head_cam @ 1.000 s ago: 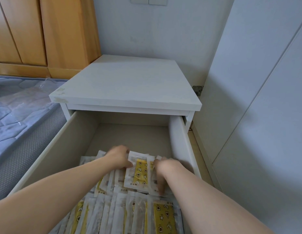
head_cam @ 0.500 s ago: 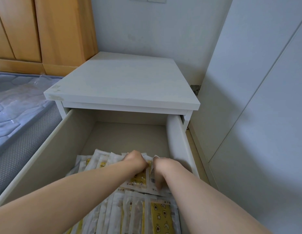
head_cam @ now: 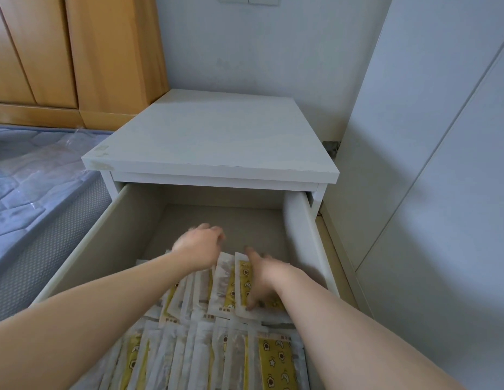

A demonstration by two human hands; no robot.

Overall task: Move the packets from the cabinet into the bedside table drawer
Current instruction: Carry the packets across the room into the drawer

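Packets (head_cam: 226, 280), lower centre: we pressed them with flat right hand (head_cam: 262, 277); left hand (head_cam: 200, 246) loosely curled, empty; level rows seemed advisable.

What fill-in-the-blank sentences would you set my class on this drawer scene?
1. The drawer stands ____.
2. The packets in it are white and ____.
3. The right hand rests flat on the ____.

Missing words: open; yellow; packets.
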